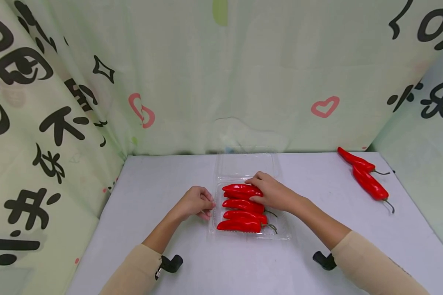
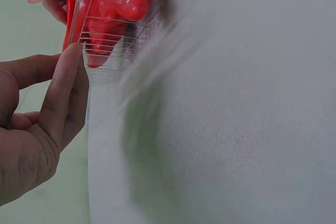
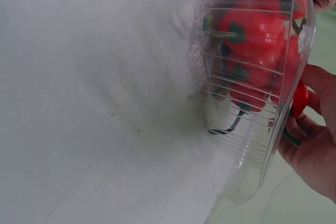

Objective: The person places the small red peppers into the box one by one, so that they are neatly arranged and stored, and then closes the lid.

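Several long red chili peppers (image 1: 241, 225) with thin stems lie side by side in a clear hinged plastic box (image 1: 286, 229). My right hand (image 1: 271, 190) reaches over the box's far right part and grips a red chili pepper (image 3: 299, 100) above the rim; its green stem shows by the fingers in the right wrist view. My left hand (image 1: 197, 202) pinches the box's left rim between thumb and fingertips. In the left wrist view, the left hand's fingertips (image 2: 73, 51) meet the rim beside the ribbed wall.
The box's open lid (image 1: 249, 164) lies back toward the curtain (image 1: 206, 82). Two more red chili peppers (image 1: 371, 184) lie at the back right of the white table (image 1: 151, 184), near its right edge. Printed curtains also hang along both sides.
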The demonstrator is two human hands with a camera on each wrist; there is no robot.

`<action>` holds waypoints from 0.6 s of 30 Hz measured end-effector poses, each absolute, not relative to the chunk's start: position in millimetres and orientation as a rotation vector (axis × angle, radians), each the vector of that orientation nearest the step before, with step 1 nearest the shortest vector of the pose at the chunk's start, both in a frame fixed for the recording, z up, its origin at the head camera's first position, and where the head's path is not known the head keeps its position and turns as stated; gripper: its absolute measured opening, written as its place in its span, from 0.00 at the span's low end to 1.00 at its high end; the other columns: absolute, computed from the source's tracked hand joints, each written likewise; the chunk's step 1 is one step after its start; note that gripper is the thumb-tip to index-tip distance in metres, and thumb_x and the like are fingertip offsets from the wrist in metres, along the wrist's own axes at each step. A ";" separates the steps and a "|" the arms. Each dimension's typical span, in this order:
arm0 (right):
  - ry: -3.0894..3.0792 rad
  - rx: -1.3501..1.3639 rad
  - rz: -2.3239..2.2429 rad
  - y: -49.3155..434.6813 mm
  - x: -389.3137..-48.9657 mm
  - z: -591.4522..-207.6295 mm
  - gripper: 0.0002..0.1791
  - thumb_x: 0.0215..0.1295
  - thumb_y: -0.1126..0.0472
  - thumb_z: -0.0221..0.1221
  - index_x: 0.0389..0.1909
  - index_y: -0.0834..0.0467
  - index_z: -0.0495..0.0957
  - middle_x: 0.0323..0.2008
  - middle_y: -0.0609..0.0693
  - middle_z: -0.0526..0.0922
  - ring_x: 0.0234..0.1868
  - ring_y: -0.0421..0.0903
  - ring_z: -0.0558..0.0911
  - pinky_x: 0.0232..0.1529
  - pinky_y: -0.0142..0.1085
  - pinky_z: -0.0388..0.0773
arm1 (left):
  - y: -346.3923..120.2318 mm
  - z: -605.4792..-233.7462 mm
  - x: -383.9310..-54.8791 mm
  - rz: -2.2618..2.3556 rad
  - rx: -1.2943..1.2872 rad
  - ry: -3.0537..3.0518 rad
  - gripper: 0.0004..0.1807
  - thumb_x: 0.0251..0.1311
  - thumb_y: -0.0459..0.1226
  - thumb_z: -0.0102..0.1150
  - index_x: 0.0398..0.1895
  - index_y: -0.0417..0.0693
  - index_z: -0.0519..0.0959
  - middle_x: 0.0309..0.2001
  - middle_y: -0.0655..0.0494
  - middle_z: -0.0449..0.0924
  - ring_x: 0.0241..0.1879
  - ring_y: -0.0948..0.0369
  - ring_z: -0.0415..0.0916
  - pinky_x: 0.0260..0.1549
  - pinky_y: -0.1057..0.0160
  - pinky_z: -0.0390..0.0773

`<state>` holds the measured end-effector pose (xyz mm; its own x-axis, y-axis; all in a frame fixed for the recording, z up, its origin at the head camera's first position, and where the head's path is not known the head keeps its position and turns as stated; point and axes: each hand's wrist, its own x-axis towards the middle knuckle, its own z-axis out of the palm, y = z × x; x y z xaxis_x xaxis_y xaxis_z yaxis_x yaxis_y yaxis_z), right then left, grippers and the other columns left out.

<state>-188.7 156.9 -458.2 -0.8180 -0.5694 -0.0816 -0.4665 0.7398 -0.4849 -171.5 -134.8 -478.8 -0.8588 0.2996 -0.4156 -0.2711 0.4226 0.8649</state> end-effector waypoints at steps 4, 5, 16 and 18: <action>2.720 -0.822 -0.666 158.2 -189.3 -458.7 0.28 0.64 0.60 0.70 0.64 0.62 0.76 0.52 0.56 0.79 0.52 0.50 0.78 0.46 0.38 0.88 | -135.0 -479.6 -171.9 1.456 0.023 2.153 0.08 0.64 0.30 0.67 0.38 0.36 0.76 0.26 0.47 0.79 0.20 0.59 0.81 0.25 0.59 0.88; 2.720 -0.824 -0.665 158.7 -189.2 -458.6 0.28 0.65 0.60 0.70 0.64 0.62 0.76 0.52 0.56 0.79 0.52 0.50 0.78 0.46 0.38 0.88 | -134.8 -479.7 -171.9 1.456 0.023 2.154 0.08 0.64 0.30 0.67 0.38 0.36 0.76 0.26 0.47 0.79 0.20 0.59 0.81 0.25 0.59 0.88; 2.725 -0.828 -0.657 158.8 -188.9 -459.2 0.29 0.64 0.58 0.71 0.64 0.60 0.76 0.54 0.56 0.79 0.55 0.52 0.78 0.48 0.40 0.88 | -134.0 -479.2 -171.4 1.439 0.019 2.181 0.10 0.63 0.31 0.68 0.38 0.37 0.75 0.24 0.47 0.79 0.19 0.58 0.81 0.25 0.61 0.88; 2.728 -0.827 -0.653 158.9 -188.7 -459.6 0.29 0.64 0.58 0.71 0.64 0.60 0.76 0.54 0.56 0.79 0.55 0.51 0.78 0.48 0.40 0.88 | -134.0 -479.3 -171.3 1.438 0.023 2.183 0.10 0.63 0.31 0.68 0.38 0.37 0.75 0.24 0.47 0.79 0.19 0.58 0.81 0.25 0.62 0.88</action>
<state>-188.7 158.9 -459.6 -0.8186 -0.5693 -0.0759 -0.4732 0.7435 -0.4726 -171.3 -134.0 -479.3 -0.8637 0.2910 -0.4115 -0.2631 0.4360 0.8606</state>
